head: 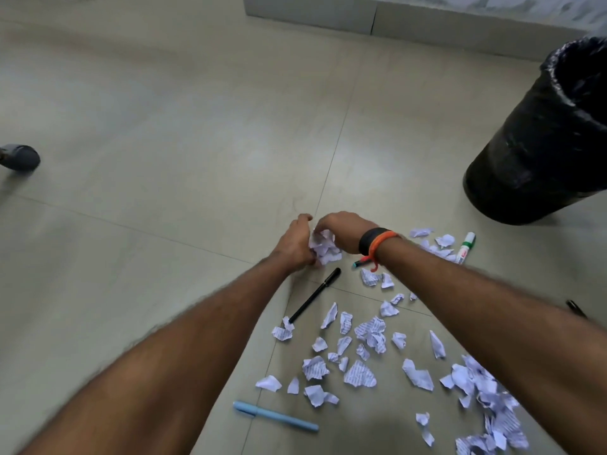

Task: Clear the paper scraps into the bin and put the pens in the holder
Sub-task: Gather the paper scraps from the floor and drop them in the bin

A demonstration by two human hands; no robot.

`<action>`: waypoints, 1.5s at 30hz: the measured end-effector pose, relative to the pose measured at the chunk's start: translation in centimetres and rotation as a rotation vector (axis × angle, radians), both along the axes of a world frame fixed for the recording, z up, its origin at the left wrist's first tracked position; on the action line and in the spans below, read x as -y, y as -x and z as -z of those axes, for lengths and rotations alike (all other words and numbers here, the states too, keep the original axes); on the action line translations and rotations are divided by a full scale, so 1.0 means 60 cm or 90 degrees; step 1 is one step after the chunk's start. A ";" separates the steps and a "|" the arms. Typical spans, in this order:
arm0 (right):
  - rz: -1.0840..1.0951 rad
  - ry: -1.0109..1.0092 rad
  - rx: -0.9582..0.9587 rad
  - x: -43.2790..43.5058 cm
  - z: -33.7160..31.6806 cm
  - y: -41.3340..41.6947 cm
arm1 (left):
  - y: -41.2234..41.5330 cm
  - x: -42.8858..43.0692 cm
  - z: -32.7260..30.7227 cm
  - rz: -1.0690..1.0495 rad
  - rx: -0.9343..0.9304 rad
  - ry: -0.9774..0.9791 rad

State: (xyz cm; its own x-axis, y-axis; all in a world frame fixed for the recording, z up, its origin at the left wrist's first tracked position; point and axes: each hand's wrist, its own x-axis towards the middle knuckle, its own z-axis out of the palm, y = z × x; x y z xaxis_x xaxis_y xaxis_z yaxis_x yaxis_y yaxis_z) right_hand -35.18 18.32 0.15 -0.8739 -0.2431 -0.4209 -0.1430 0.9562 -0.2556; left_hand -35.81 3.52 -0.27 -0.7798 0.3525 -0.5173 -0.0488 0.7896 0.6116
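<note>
My left hand (295, 243) and my right hand (341, 229) cup a bunch of white paper scraps (323, 247) between them, fingers curled round it, just above the floor. Several more torn scraps (358, 349) lie scattered on the tiles below and to the right. A black pen (315, 295) lies just under my hands. A light blue pen (276, 416) lies near the bottom. A green and white marker (466, 247) lies at the right, and a teal-tipped pen (359, 262) peeks out under my right wrist. A black-lined bin (538, 149) stands at the upper right.
A dark grey object (19, 157) lies at the left edge. A low grey ledge (361, 14) runs along the top. Another dark pen (576, 308) shows beside my right forearm. The floor is beige tile (164, 110).
</note>
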 end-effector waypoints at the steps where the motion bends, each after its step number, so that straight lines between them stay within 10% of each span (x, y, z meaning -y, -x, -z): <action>1: 0.030 0.017 -0.035 -0.014 -0.003 -0.007 | 0.000 -0.002 0.001 0.002 -0.021 0.007; 13: -0.080 -0.010 -0.081 0.017 0.030 -0.035 | -0.005 0.036 0.046 0.070 -0.171 0.336; 27: 0.249 -0.071 -0.040 -0.224 -0.007 -0.076 | 0.004 0.021 0.039 0.113 -0.155 0.409; 45: 0.249 0.012 -0.059 -0.183 -0.023 -0.139 | 0.004 0.009 0.028 0.070 -0.085 0.379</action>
